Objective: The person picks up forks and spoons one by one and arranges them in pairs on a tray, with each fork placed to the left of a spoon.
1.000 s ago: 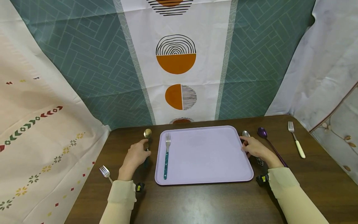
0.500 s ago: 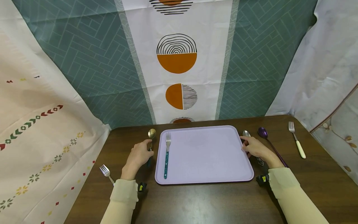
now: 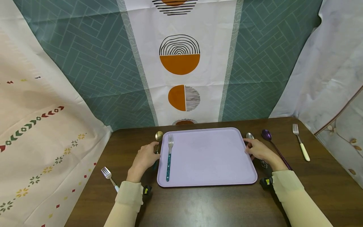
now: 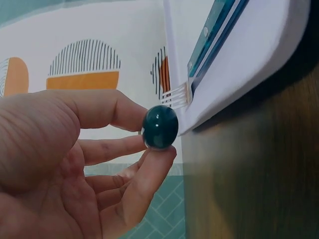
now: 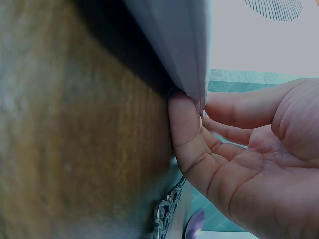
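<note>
My left hand pinches a spoon with a gold bowl and a dark teal handle, just left of the lilac tray. In the left wrist view the rounded handle end points at the camera, between thumb and fingers. Whether the spoon touches the table is unclear. My right hand grips the tray's right rim, and in the right wrist view a finger lies under the tray edge with the thumb opposite. A fork with a teal handle lies on the tray's left side, tines away from me.
A silver spoon with an ornate handle lies partly hidden under my right hand. Beyond it are a purple spoon and a cream-handled fork. Another fork lies by my left forearm. Patterned cloths hang behind the brown table.
My left hand has moved right with the gold spoon, bringing it close to the tray's left edge. The right hand and tray have stayed put.
</note>
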Demonstrator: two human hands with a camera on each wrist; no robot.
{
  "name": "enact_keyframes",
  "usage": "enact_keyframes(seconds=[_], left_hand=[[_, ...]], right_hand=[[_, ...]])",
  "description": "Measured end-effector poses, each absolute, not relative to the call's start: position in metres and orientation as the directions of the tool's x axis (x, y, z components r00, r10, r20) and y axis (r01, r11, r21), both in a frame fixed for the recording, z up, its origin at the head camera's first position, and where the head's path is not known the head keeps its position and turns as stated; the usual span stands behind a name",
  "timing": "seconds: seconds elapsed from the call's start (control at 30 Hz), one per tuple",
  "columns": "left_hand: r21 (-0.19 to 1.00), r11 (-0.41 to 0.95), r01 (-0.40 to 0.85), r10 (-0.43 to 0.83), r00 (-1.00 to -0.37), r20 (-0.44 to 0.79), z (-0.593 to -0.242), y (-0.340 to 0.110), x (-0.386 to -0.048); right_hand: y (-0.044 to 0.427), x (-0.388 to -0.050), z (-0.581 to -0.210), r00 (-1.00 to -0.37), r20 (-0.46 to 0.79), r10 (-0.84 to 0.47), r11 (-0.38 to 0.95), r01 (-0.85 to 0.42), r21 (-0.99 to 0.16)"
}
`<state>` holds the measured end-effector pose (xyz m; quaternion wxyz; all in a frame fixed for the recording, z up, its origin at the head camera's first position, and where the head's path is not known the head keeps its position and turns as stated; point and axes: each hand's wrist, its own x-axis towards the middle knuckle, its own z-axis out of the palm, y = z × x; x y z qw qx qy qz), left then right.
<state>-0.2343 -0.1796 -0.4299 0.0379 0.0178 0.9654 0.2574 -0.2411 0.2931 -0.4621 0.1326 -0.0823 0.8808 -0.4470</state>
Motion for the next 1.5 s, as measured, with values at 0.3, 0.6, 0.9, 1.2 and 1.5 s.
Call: enact_keyframes(seconds=[0.3, 0.6, 0.9, 1.2, 1.5], left_hand=[[0.514, 0.857, 0.028, 0.066, -0.996, -0.057, -0.433, -0.173, -0.232], [0.514, 0.857, 0.044, 0.089, -0.994, -0.063, -0.436, -0.164, -0.231], [0.533, 0.843, 0.069, 0.133, -0.988, -0.083, -0.437, -0.154, -0.229], [0.533, 0.840, 0.100, 0.162, -0.984, -0.071, -0.437, -0.146, -0.230], [0.523, 0.837, 0.163, 0.227, -0.972, -0.059, -0.436, -0.134, -0.230]], right_hand=[[0.293, -0.240, -0.462, -0.950, -0.158, -0.269, 0.571, -0.026, -0.820], [0.293, -0.240, -0.465, -0.950, -0.162, -0.265, 0.573, -0.020, -0.819], [0.293, -0.240, -0.464, -0.951, -0.160, -0.266, 0.569, -0.021, -0.822], [0.294, -0.241, -0.465, -0.949, -0.161, -0.272, 0.566, -0.022, -0.824], [0.294, -0.242, -0.465, -0.949, -0.164, -0.268, 0.562, -0.016, -0.827]])
